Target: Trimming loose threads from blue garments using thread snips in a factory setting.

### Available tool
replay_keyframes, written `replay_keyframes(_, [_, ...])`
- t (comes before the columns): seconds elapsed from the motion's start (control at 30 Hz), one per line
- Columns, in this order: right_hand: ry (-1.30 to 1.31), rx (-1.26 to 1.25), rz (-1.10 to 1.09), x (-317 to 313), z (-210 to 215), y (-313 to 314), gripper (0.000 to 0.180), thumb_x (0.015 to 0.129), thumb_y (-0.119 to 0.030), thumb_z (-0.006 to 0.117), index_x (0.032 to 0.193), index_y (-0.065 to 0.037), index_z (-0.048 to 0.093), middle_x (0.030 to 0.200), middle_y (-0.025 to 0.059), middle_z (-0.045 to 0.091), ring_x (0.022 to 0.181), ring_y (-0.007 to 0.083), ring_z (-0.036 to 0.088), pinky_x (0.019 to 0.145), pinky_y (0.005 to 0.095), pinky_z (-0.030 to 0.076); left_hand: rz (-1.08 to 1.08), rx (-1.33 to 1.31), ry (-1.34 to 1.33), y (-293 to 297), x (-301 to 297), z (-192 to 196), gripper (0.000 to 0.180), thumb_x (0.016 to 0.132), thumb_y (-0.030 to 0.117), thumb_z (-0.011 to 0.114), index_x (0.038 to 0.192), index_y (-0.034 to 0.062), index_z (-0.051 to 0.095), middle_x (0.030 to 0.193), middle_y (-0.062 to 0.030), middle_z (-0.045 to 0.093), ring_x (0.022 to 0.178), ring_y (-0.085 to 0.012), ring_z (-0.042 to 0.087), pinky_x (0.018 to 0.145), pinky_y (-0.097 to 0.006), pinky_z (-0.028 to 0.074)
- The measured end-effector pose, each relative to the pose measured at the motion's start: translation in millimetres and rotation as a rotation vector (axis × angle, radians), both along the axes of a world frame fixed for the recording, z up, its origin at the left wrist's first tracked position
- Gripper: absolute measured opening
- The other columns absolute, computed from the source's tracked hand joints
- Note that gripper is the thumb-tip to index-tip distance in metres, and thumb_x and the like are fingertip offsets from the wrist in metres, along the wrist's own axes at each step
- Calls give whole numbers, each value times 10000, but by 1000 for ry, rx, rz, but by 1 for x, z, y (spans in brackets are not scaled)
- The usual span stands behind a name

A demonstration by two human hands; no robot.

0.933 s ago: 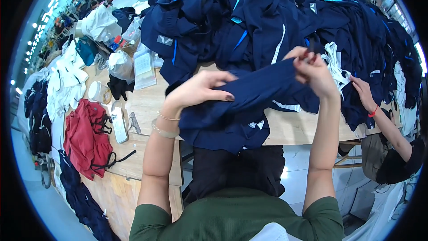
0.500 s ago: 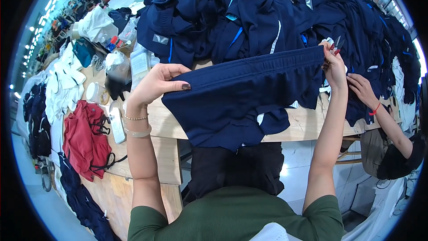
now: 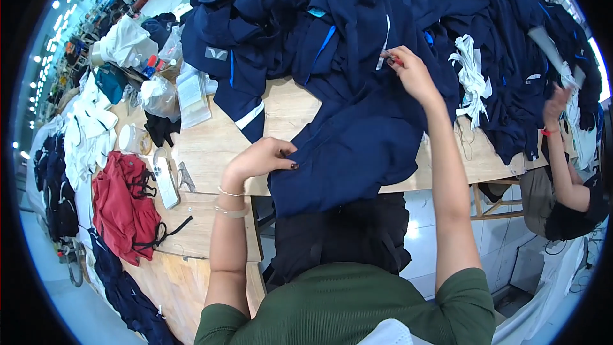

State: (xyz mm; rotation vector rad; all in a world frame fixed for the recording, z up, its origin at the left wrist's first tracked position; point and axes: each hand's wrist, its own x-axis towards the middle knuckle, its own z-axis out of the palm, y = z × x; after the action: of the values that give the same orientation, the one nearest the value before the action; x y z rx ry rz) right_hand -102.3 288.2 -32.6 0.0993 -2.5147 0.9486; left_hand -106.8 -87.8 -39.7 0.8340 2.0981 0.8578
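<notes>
A navy blue garment [image 3: 357, 147] lies spread across the front of the wooden table [image 3: 211, 147], its lower part hanging over the edge. My left hand [image 3: 262, 156] pinches its near left edge. My right hand [image 3: 412, 73] grips its far end, close to a small red tool between the fingers. Behind it rises a big heap of navy garments [image 3: 332, 13] with light blue and white trim.
A bunch of white straps [image 3: 471, 80] lies on the pile at right. Another person's hand [image 3: 557, 103] works at the far right. On the left lie a red garment [image 3: 121, 204], a phone [image 3: 167, 182], small snips [image 3: 185, 177], plastic bags [image 3: 159, 96] and white cloths [image 3: 89, 128].
The garment, held up and stretched between both hands earlier, has been lowered onto the table. My left hand moved down toward the front edge; my right hand moved away to the far end.
</notes>
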Motion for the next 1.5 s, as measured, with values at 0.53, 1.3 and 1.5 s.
replay_keyframes(0.53, [-135,-971,84,91,-59,-92,193,995,-124,469,1016,-7,621,949,55,627,852,116,585,799,233,453,311,282,-455,75,0,-23,296,790,-44,659,1072,-83,574,951,-87,664,843,-96,610,759,-218,496])
replay_keyframes(1.3, [-444,-695,-110,108,39,-85,126,965,-120,553,1001,-22,483,789,12,527,798,57,519,714,180,399,399,834,510,78,45,44,236,750,22,684,973,-57,686,1209,-135,594,1035,-140,568,920,-299,444])
replay_keyframes(1.5, [24,-624,-55,122,47,-99,171,840,-85,707,957,17,635,857,29,621,769,69,552,680,192,426,667,1019,-119,86,66,44,201,770,-32,675,968,-65,661,955,-108,653,885,-131,600,821,-243,474])
